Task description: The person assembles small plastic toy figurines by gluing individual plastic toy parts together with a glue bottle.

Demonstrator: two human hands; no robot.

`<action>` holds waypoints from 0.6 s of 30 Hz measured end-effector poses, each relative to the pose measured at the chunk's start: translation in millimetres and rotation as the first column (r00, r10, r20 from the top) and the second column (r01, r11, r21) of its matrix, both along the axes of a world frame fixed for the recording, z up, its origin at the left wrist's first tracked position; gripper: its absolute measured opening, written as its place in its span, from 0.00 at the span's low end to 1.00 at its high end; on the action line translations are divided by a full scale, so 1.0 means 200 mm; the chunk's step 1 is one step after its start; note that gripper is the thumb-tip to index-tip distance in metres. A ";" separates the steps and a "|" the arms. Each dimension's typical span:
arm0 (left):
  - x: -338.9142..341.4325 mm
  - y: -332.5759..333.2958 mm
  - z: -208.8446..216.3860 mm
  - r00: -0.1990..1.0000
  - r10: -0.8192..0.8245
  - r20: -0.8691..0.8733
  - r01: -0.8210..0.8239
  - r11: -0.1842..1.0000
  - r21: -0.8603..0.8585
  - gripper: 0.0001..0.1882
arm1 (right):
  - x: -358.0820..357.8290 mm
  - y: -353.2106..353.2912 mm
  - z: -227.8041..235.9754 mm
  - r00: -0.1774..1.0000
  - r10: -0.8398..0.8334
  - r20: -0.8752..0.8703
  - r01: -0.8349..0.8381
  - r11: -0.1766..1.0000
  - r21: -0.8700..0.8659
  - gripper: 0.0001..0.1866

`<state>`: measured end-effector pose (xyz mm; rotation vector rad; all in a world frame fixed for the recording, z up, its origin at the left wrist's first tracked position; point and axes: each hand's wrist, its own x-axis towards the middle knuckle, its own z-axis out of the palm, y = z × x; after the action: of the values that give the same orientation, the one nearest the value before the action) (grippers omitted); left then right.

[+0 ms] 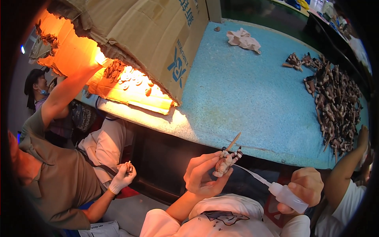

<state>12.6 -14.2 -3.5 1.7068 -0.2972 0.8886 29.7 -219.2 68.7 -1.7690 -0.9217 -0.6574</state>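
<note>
Currently left grip [203, 177] pinched by fingertips around small pale figurine [223, 165], near front edge of blue tabletop [237, 98]; pointed stick [233, 142] juts up beside it. Right grip [307, 189] wrapped round translucent squeeze bottle [290, 198], thin nozzle [252, 173] toward figurine, contact unclear. Farther out: dark-and-tan heap [337, 106] right, crumpled cloth [242, 40] beyond, cardboard box [150, 35] left.

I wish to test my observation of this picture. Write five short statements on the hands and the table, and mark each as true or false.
1. The left hand holds a small figurine. True.
2. The right hand holds a hammer. False: it holds a squeeze bottle.
3. The bottle's thin nozzle points toward the figurine. True.
4. A pale cloth lies on the blue tabletop. True.
5. The pile of small pieces is at the picture's left. False: it is at the right.
</note>
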 end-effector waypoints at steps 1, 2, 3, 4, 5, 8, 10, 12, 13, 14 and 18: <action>0.00 0.00 0.00 1.000 -0.001 0.000 0.001 1.000 -0.003 0.25 | 0.00 0.00 0.00 1.000 -0.001 0.001 0.001 1.000 -0.001 0.22; 0.00 0.00 0.00 1.000 -0.002 0.001 0.002 1.000 -0.004 0.25 | 0.00 -0.01 0.01 1.000 0.000 0.001 0.000 1.000 -0.007 0.22; 0.00 -0.01 0.00 1.000 -0.007 -0.003 0.007 1.000 -0.009 0.25 | -0.01 -0.01 0.01 1.000 0.000 0.000 0.000 1.000 -0.015 0.22; 0.00 -0.01 0.00 1.000 -0.012 -0.006 0.012 1.000 -0.015 0.26 | -0.01 -0.01 0.01 1.000 -0.002 0.000 0.002 1.000 -0.016 0.22; 0.00 -0.01 0.00 1.000 -0.014 -0.006 0.014 1.000 -0.017 0.26 | -0.01 -0.01 0.01 1.000 -0.005 0.000 0.005 1.000 -0.009 0.22; 0.00 0.00 0.01 0.999 -0.017 -0.029 0.017 1.000 -0.008 0.26 | 0.00 0.00 0.00 1.000 -0.006 -0.006 0.006 1.000 -0.003 0.22; -0.01 0.00 0.02 0.999 -0.015 -0.037 0.014 1.000 -0.013 0.26 | 0.00 0.01 0.00 1.000 -0.009 -0.009 0.009 1.000 -0.007 0.22; -0.01 0.00 0.01 0.999 -0.017 -0.048 0.016 1.000 -0.023 0.26 | 0.00 0.00 0.00 1.000 -0.015 0.003 0.015 0.999 -0.042 0.23; -0.01 0.00 0.01 0.998 -0.020 -0.058 0.018 0.999 -0.034 0.26 | 0.00 -0.01 0.00 1.000 -0.015 0.002 0.016 0.999 -0.043 0.23; -0.01 0.00 0.01 0.998 -0.021 -0.058 0.019 0.999 -0.035 0.26 | 0.00 -0.01 0.00 1.000 -0.020 0.000 0.020 0.999 -0.041 0.22; -0.01 0.00 0.02 0.998 -0.026 -0.060 0.025 0.999 -0.020 0.26 | -0.01 -0.01 0.01 0.999 -0.036 0.012 0.036 0.999 -0.016 0.22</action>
<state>11.2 -15.0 0.7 1.7054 -0.2684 0.8171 28.6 -221.2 70.3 -1.8014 -0.9076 -0.6861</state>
